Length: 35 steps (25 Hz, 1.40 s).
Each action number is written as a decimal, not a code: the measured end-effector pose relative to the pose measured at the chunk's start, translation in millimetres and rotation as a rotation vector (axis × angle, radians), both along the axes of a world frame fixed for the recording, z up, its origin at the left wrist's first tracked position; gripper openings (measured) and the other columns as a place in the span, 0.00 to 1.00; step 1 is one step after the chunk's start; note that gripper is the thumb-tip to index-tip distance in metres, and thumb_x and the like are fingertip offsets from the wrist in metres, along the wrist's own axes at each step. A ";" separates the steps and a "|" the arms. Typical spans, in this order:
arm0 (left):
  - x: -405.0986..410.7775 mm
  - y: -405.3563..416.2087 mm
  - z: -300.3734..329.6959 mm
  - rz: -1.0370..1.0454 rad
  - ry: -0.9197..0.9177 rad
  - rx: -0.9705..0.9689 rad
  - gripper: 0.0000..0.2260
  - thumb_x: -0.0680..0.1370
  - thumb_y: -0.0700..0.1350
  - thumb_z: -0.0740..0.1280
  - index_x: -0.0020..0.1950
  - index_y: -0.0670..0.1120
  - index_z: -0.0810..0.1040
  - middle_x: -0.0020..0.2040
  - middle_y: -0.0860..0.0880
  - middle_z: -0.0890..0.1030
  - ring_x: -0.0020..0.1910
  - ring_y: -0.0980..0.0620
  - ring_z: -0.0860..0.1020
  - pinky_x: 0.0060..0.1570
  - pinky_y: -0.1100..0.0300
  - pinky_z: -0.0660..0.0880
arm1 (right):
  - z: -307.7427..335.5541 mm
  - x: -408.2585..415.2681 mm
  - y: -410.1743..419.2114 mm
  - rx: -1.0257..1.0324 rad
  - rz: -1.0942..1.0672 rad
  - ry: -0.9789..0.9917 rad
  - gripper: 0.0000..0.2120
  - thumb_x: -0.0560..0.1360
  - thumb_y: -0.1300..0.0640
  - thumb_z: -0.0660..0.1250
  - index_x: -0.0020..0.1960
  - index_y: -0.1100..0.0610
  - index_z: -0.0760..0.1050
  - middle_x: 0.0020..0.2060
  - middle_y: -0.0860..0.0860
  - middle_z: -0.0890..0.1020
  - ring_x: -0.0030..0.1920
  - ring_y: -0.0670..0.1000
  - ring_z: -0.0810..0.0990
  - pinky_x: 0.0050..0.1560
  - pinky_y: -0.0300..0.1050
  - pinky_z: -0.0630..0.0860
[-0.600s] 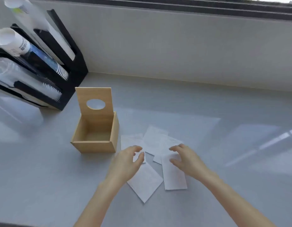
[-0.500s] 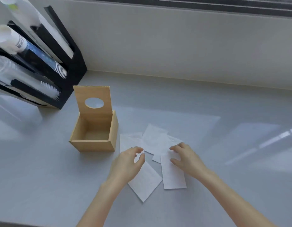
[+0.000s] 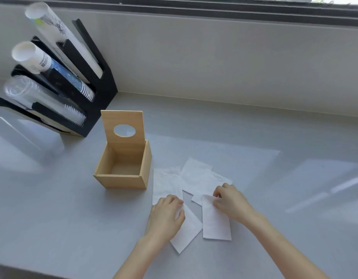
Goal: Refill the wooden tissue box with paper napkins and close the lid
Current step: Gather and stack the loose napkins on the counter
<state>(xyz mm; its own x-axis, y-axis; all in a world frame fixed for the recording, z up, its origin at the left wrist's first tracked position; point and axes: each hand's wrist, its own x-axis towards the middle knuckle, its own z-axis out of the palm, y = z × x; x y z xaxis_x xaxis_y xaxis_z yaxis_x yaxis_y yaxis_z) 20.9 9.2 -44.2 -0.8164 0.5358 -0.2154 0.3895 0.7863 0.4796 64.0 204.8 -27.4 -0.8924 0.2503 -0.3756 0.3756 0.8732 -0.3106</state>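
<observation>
grey matte countertop w/ a pale wall and dark window frame behind it, glare patches on the surface. wooden tissue box sits left of centre, light smooth wood, square-ish, open top facing up and nothing visible inside. its lid stands upright at the far edge, flat panel w/ an oval hole, long axis vertical. just right of the box lie the paper napkins, white, thin, slightly textured rectangles, scattered flat and overlapping, pointing diff ways; nearest one has its long axis running toward the camera, another lies diagonal under the left hand.

left hand rests palm down on the diagonal napkin, fingers curled loosely, thumb out to the side; looks like it's pressing the sheet rather than pinching, can't tell for sure. right hand is at the far end of the near napkin, fingertips bunched at its top edge; whether they've actually pinched the paper i can't tell.

far left: black cup dispenser rack w/ slanted stacks of paper cups and clear plastic cups, well apart from the hands.
</observation>
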 end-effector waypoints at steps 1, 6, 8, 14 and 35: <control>0.4 0.4 0.2 -0.004 -0.005 -0.005 0.15 0.78 0.50 0.54 0.64 0.51 0.70 0.65 0.56 0.70 0.63 0.53 0.68 0.59 0.60 0.63 | 1.8 1.4 -0.9 -0.013 0.011 0.005 0.11 0.75 0.59 0.58 0.56 0.58 0.73 0.56 0.53 0.74 0.58 0.54 0.71 0.54 0.45 0.69; 0.4 2.3 8.2 0.020 -0.112 0.156 0.15 0.77 0.52 0.59 0.62 0.49 0.73 0.62 0.53 0.75 0.61 0.53 0.72 0.60 0.59 0.67 | 21.0 10.9 -9.3 -0.177 0.070 0.146 0.02 0.74 0.58 0.61 0.46 0.54 0.73 0.44 0.46 0.77 0.46 0.50 0.74 0.44 0.42 0.71; 3.8 2.8 13.0 0.048 -0.202 0.289 0.14 0.76 0.52 0.62 0.59 0.50 0.75 0.58 0.54 0.77 0.58 0.55 0.74 0.56 0.65 0.68 | 33.2 10.9 -13.2 -0.313 0.067 0.175 0.08 0.74 0.59 0.62 0.38 0.48 0.70 0.36 0.40 0.74 0.39 0.42 0.73 0.35 0.30 0.68; 9.0 8.7 29.9 0.195 -0.504 0.602 0.07 0.76 0.47 0.64 0.51 0.49 0.80 0.47 0.48 0.84 0.48 0.50 0.81 0.47 0.58 0.75 | 54.6 1.6 -24.4 -0.586 0.002 0.240 0.12 0.74 0.59 0.65 0.36 0.43 0.71 0.36 0.40 0.76 0.38 0.40 0.74 0.39 0.32 0.69; 7.5 0.2 26.8 0.490 -0.567 0.722 0.08 0.78 0.44 0.60 0.42 0.52 0.77 0.41 0.53 0.80 0.43 0.54 0.78 0.42 0.63 0.73 | 2.2 -15.3 13.4 -0.039 -0.361 -0.060 0.16 0.73 0.54 0.65 0.58 0.59 0.71 0.60 0.57 0.69 0.62 0.58 0.68 0.58 0.50 0.67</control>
